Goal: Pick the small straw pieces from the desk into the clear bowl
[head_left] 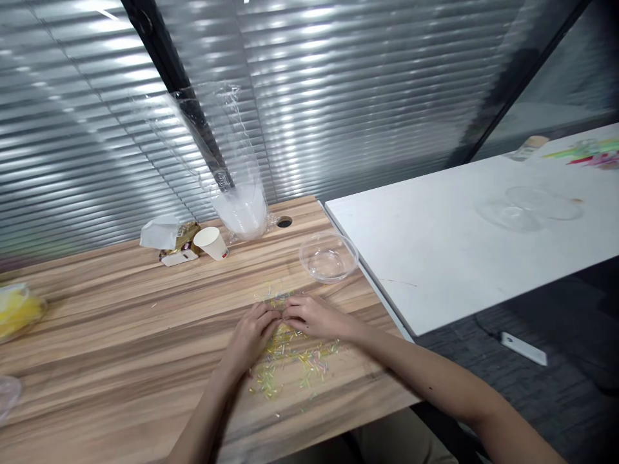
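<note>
Small cut pieces of clear and coloured tube, mostly yellow (285, 351), lie scattered on the wooden table (120, 361). Over the upper part of this spread, my left hand (254, 327) and my right hand (312, 316) meet, fingertips almost touching. Both have bent fingers drawn together; what lies between them, if anything, is too small to make out. Beyond my right hand stands a clear round plastic bowl (329, 259), with a few small marks at its bottom.
At the back are a tissue pack (181, 245), a white paper cup (211, 243) and a plastic bag of clear cups (244, 209). A container with yellow contents (19, 312) sits far left. Across a gap, a white table (435, 238) holds plastic lids and coloured straws (592, 153).
</note>
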A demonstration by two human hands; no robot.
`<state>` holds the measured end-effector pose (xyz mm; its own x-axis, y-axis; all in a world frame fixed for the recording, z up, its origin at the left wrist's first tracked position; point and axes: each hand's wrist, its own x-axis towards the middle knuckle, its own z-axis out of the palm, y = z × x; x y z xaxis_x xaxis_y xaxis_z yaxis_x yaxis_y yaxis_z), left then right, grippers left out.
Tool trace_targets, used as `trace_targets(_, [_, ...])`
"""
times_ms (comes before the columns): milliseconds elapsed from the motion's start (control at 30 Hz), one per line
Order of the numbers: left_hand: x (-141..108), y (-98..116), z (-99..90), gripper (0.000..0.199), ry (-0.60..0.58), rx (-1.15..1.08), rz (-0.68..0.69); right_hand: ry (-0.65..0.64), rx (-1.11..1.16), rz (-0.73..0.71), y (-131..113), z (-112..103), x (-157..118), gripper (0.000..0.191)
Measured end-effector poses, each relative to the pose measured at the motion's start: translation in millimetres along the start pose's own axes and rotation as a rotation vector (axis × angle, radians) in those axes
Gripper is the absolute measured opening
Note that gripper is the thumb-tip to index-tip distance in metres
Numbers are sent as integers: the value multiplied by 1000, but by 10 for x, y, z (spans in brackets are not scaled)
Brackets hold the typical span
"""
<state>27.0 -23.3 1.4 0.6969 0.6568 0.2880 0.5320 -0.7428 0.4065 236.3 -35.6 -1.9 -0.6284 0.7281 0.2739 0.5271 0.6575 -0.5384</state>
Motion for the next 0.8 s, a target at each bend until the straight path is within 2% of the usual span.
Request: trace_targets(800, [-12, -24, -5, 19, -6, -3, 4, 6, -6, -8, 31, 16, 0, 12])
